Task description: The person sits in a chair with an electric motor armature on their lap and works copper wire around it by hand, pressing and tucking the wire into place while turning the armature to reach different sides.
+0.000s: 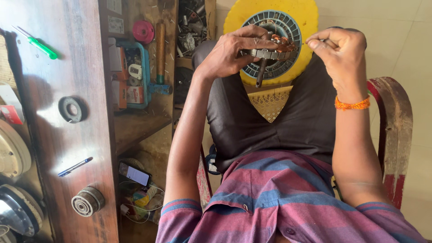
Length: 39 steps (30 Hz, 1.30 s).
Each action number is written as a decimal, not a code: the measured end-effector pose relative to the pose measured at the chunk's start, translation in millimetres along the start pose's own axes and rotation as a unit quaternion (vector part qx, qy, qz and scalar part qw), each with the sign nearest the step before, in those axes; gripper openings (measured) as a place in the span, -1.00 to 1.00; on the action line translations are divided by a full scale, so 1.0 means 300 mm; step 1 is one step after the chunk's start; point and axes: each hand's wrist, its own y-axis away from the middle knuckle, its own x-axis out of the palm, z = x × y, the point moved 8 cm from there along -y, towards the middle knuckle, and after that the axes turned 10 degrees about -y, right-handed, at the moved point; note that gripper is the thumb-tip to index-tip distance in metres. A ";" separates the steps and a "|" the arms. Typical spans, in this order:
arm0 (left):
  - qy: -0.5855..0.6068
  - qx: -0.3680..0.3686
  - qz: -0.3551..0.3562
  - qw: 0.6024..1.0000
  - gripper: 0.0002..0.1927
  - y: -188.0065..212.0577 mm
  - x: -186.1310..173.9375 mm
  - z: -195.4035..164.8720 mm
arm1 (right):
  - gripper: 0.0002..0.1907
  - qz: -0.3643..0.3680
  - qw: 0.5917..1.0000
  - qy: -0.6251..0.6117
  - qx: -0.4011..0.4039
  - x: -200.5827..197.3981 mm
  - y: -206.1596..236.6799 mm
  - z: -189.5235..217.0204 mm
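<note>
— What is the left hand [234, 51] holding?

— It is gripping a round metal motor core [270, 53], a stack of grey laminations with copper winding [284, 44] showing on top and a dark shaft [260, 75] hanging out below. The fingers are wrapping over the rim, the grip clenched on it, holding it up above the knees, in front of a yellow disc with a blue slotted ring [297, 20] standing on the floor.

— And the right hand [343, 49]?

— It is hovering just beside the core, fingers curled and pinching something thin, probably a strand of wire or a small tool; it is too small to tell which.

— How is the core likely handling?

— I am judging it heavy for its size and stiff, steel through and through. The rim and the shaft are looking like the safe places to take hold. The copper coils are looking delicate; squeezing there could nick or bend the wire.

— What is lying around?

— A wooden worktop [67, 148] is standing to the left, carrying a green-handled screwdriver [41, 47], a blue pen [74, 166], a black ring [71, 109] and a small round metal part [87, 201]. Shelves [139, 121] beside it are holding a hammer [160, 51] and oddments.
</note>
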 end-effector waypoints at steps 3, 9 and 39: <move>0.025 -0.001 -0.003 1.000 -0.38 -0.001 0.010 0.017 | -0.93 0.003 1.000 -0.020 0.013 -0.010 0.025 0.046; 0.067 0.004 -0.004 0.998 -0.41 0.001 0.014 0.039 | -0.96 0.031 0.998 0.045 0.023 0.009 0.101 0.141; -0.111 0.053 -0.146 0.982 -0.34 0.167 0.074 -0.068 | -0.92 0.039 0.984 0.103 -0.137 0.329 0.259 -0.011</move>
